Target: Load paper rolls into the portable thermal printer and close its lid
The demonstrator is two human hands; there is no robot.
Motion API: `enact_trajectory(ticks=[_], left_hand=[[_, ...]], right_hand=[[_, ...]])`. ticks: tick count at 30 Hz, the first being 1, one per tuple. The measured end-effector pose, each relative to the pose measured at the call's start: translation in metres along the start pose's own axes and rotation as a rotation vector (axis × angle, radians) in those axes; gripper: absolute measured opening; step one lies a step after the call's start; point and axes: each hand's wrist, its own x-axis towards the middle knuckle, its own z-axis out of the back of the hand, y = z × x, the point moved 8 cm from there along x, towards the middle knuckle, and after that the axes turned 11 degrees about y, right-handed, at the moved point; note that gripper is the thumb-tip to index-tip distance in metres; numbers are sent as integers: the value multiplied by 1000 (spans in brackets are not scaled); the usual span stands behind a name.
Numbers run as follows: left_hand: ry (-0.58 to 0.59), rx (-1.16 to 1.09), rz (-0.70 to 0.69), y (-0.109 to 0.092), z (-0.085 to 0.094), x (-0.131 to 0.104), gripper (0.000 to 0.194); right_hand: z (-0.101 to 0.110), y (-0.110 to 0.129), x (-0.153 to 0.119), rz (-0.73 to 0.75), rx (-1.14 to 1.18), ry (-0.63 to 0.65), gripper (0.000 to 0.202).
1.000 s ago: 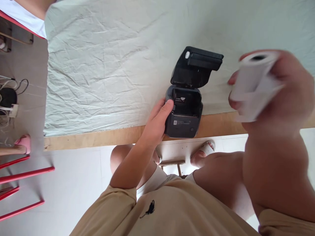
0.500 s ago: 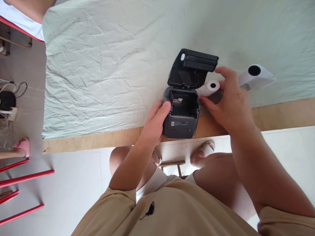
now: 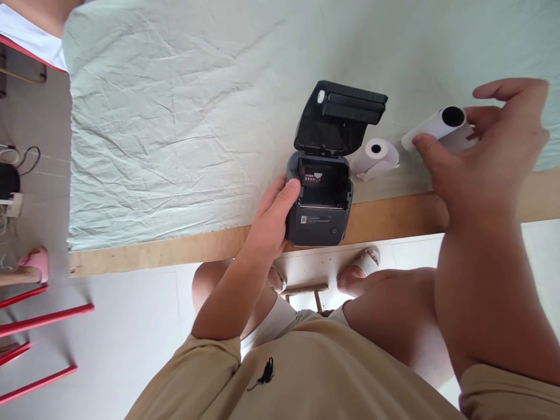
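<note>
A dark grey printer (image 3: 318, 227) has its lid (image 3: 328, 125) flipped up, and its paper bay shows no roll inside. My left hand (image 3: 273, 219) grips the printer's left side, thumb on the rim of the bay. Just right of the printer stands a small white paper roll (image 3: 368, 166) with a loose paper end. Farther right is a larger white roll (image 3: 431, 128) with a dark core. My right hand (image 3: 481, 146) is spread around this larger roll, thumb at its near left side and the other fingers apart behind it; firm contact cannot be made out.
A pale green cloth (image 3: 175, 128) covers the table, whose wooden edge (image 3: 161, 251) runs along the near side. Another person's arm (image 3: 48, 14) is at the top left. Red metal legs (image 3: 48, 315) and cables (image 3: 26, 157) lie beyond the table's left side.
My right hand has moved right, from beside the printer and small roll to the larger roll, with its fingers spread wider. My left hand still holds the printer.
</note>
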Motion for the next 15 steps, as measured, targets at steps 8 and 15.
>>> enact_trajectory(ticks=[8,15], left_hand=[[-12,9,-17,-2,0,1,49],[-16,44,-3,-4,-1,-1,51]], right_hand=[[-13,2,1,305,101,36,60],[36,66,-45,585,445,-157,43]])
